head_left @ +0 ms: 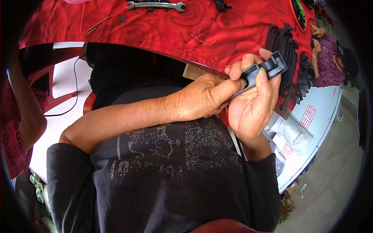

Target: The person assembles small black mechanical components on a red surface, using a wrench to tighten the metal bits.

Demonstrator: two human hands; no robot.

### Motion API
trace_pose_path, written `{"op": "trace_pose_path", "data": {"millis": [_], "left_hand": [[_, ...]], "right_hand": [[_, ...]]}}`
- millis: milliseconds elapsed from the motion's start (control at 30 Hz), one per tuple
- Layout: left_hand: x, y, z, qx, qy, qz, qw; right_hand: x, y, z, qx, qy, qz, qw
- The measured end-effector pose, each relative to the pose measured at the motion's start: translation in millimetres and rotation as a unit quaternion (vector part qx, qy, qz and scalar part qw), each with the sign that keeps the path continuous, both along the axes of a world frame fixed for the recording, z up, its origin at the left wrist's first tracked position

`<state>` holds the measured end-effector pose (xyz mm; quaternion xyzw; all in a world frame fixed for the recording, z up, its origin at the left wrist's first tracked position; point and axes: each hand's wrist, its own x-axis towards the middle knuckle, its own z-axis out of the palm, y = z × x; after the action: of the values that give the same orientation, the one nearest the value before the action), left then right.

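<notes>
Both my hands hold one black plastic clip-shaped part [268,69] in front of my chest, just off the table's edge. My right hand [252,106] cradles it with the palm turned up, its thumb and fingertips wrapped around the part's notched end. Reaching across from the left, my left hand [206,97] pinches the part's lower, thinner end between thumb and forefinger. My dark printed shirt [167,167] fills the lower half of the view.
A table with a red rose-patterned cloth [175,27] lies ahead, carrying a steel spanner [155,5] and small scraps. Rows of several similar black parts [288,48] stand at its right end. A person in purple [325,58] sits far right. There are white bags [292,131] below and a red chair [58,77] at left.
</notes>
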<state>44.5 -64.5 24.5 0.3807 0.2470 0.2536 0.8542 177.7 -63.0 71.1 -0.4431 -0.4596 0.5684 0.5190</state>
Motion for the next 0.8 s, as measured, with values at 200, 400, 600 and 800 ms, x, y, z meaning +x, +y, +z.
{"op": "trace_pose_path", "data": {"millis": [200, 400, 600, 800], "left_hand": [[-1.2, 3.9, 1.1, -0.022, 0.029, -0.015, 0.999], [-0.6, 4.5, -5.6, -0.007, 0.040, 0.011, 0.999], [-4.3, -4.7, -9.9, 0.034, 0.062, 0.058, 0.996], [-7.9, -2.5, -7.0, 0.035, 0.052, 0.005, 0.998]], "right_hand": [[12.7, 7.9, 3.4, -0.067, 0.079, 0.000, 0.995], [15.5, 24.3, -0.3, -0.060, 0.109, -0.006, 0.992], [17.1, 26.7, -3.2, -0.041, 0.075, -0.015, 0.996], [16.3, 25.4, -1.7, -0.040, 0.054, -0.029, 0.997]]}}
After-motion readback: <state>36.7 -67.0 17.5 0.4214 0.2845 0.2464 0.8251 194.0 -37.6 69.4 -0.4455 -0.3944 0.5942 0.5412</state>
